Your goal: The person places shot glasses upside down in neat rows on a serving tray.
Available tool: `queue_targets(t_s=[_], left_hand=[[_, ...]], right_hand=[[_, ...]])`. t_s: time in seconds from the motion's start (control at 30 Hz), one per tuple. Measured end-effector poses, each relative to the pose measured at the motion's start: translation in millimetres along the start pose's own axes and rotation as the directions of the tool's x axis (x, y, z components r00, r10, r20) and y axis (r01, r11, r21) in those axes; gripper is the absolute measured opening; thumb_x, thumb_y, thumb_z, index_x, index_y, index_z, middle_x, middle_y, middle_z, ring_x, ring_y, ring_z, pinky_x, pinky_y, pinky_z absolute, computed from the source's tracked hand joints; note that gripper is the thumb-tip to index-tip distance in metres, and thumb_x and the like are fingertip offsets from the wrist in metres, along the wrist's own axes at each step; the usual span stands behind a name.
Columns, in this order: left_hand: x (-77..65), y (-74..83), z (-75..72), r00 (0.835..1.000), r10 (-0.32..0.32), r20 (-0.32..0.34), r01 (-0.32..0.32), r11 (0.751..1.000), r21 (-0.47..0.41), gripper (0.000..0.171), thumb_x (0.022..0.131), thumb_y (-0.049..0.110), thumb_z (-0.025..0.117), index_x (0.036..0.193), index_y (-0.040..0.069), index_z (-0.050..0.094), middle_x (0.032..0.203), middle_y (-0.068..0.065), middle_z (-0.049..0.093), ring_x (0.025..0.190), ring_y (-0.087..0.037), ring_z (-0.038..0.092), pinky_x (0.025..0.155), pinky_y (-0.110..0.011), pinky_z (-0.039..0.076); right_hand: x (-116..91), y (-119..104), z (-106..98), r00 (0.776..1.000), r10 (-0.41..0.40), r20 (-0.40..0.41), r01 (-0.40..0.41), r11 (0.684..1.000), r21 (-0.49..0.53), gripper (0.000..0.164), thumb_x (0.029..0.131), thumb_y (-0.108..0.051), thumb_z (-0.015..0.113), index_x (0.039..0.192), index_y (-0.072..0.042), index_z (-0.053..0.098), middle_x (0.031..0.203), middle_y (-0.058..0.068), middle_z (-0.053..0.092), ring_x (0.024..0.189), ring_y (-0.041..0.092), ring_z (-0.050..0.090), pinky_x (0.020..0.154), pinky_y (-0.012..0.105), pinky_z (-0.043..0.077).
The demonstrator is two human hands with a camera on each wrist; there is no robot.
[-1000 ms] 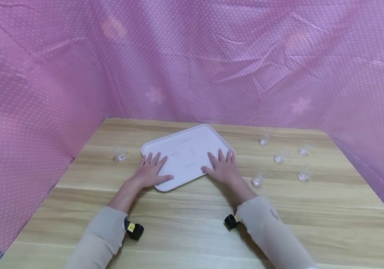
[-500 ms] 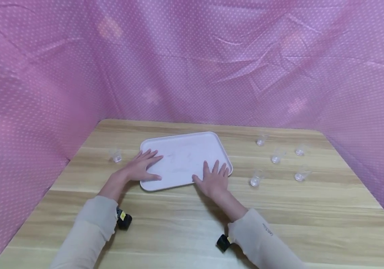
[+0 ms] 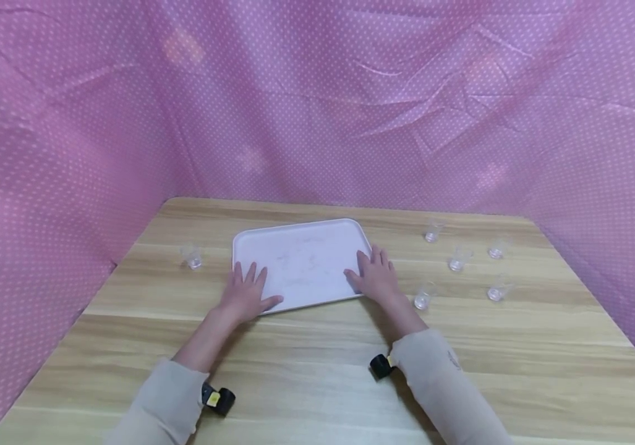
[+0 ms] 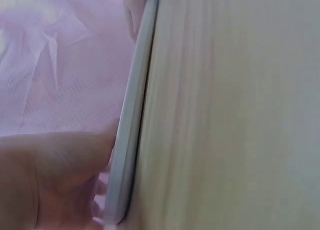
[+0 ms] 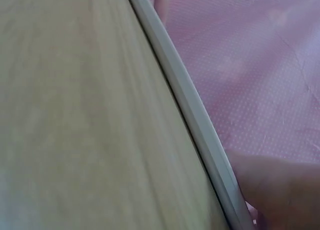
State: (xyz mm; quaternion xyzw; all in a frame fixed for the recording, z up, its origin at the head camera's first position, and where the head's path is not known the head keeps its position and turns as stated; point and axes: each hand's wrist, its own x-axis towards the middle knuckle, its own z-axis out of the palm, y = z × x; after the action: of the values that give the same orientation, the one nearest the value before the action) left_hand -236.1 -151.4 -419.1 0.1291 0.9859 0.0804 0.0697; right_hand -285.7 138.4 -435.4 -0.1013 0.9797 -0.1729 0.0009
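A white rectangular tray [image 3: 306,253] lies on the table, its near edge slanting slightly up to the right. My left hand [image 3: 243,298] rests with spread fingers over its near left corner, thumb along the near edge. At the near right corner, my right hand [image 3: 377,278] lies with fingers over the side rim and the thumb on the tray. In the left wrist view the tray's rim [image 4: 131,110] sits low against the tabletop beside my left hand [image 4: 60,175]. The right wrist view shows my right hand [image 5: 280,185] right at the rim [image 5: 195,115].
A small clear glass [image 3: 193,258] stands left of the tray on the wooden table [image 3: 306,371]. Several similar glasses stand to the right, the nearest glass [image 3: 423,298] close to my right hand. Pink dotted cloth [image 3: 317,111] hangs behind and at both sides.
The tray has turned clockwise, its far right corner coming nearer and its near edge levelling out. Both hands have shifted their places on it, the right one lately moving out to the right side.
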Motion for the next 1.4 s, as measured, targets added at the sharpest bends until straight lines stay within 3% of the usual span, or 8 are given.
queue_targets(t_s=[0.07, 0.2, 0.43, 0.67, 0.9, 1.13, 1.4], left_hand=[[-1.5, 3.5, 2.6, 1.0, -0.027, 0.0, 0.027, 0.999, -0.031, 0.079, 0.091, 0.053, 0.044, 0.141, -0.006, 0.026, 0.144, -0.031, 0.014, 0.128, -0.053, -0.003, 0.105, -0.058, 0.0], [-1.2, -0.2, 4.8, 1.0, -0.01, -0.02, 0.008, 0.996, -0.087, 0.081, 0.09, 0.053, 0.046, 0.141, -0.006, 0.025, 0.145, -0.031, 0.013, 0.129, -0.051, -0.005, 0.105, -0.057, -0.003], [3.3, -21.1, 5.2, 0.994, 0.095, -0.055, -0.101, 0.988, -0.119, 0.081, 0.089, 0.053, 0.048, 0.142, -0.004, 0.025, 0.146, -0.027, 0.013, 0.131, -0.047, -0.002, 0.106, -0.053, -0.004], [11.9, -44.6, 2.4, 0.982, 0.171, -0.075, -0.182, 0.968, -0.174, 0.082, 0.085, 0.053, 0.055, 0.143, 0.001, 0.028, 0.147, -0.023, 0.015, 0.131, -0.046, -0.002, 0.107, -0.051, -0.003], [15.9, -54.7, -0.6, 0.98, 0.187, -0.063, -0.196, 0.958, -0.208, 0.084, 0.083, 0.055, 0.056, 0.143, 0.003, 0.029, 0.148, -0.021, 0.015, 0.132, -0.045, -0.003, 0.107, -0.052, -0.002], [12.8, -54.1, -0.4, 0.985, 0.163, -0.055, -0.171, 0.962, -0.214, 0.084, 0.083, 0.055, 0.056, 0.144, 0.005, 0.028, 0.149, -0.019, 0.014, 0.132, -0.044, -0.004, 0.107, -0.051, -0.004], [9.8, -55.5, 0.2, 0.982, 0.176, -0.063, -0.186, 0.962, -0.202, 0.085, 0.082, 0.056, 0.056, 0.144, 0.004, 0.028, 0.149, -0.02, 0.014, 0.132, -0.045, -0.003, 0.107, -0.051, -0.003]], right_hand=[[-0.6, 2.0, 1.6, 1.0, -0.008, 0.008, 0.008, 1.0, 0.01, 0.068, 0.091, -0.049, 0.042, 0.141, -0.004, 0.033, 0.146, 0.029, 0.01, 0.132, 0.045, 0.009, 0.106, 0.056, 0.011], [-3.4, 0.6, 4.3, 1.0, 0.004, 0.0, -0.004, 1.0, 0.003, 0.068, 0.092, -0.049, 0.041, 0.142, -0.004, 0.032, 0.146, 0.029, 0.01, 0.132, 0.043, 0.01, 0.106, 0.056, 0.01], [-14.5, -13.0, 10.6, 0.997, 0.076, -0.035, -0.077, 0.996, -0.036, 0.068, 0.092, -0.047, 0.041, 0.141, 0.0, 0.032, 0.144, 0.032, 0.012, 0.132, 0.041, 0.01, 0.106, 0.054, 0.012], [-30.2, -32.0, 12.4, 0.988, 0.153, 0.002, -0.153, 0.987, -0.04, 0.073, 0.092, -0.05, 0.037, 0.142, 0.002, 0.026, 0.144, 0.034, 0.007, 0.133, 0.042, 0.005, 0.108, 0.051, 0.01], [-35.6, -39.6, 16.1, 0.984, 0.177, 0.014, -0.177, 0.984, -0.013, 0.076, 0.091, -0.05, 0.039, 0.142, 0.004, 0.025, 0.143, 0.036, 0.004, 0.133, 0.042, 0.004, 0.109, 0.048, 0.01], [-35.6, -39.3, 15.5, 0.983, 0.181, 0.02, -0.181, 0.983, 0.014, 0.076, 0.091, -0.051, 0.04, 0.143, 0.002, 0.025, 0.145, 0.032, 0.003, 0.133, 0.04, 0.005, 0.099, 0.054, 0.03], [-40.2, -42.7, 11.3, 0.984, 0.176, 0.015, -0.176, 0.983, 0.043, 0.076, 0.089, -0.05, 0.045, 0.142, 0.002, 0.027, 0.145, 0.032, 0.004, 0.134, 0.04, 0.007, 0.098, 0.053, 0.033]])
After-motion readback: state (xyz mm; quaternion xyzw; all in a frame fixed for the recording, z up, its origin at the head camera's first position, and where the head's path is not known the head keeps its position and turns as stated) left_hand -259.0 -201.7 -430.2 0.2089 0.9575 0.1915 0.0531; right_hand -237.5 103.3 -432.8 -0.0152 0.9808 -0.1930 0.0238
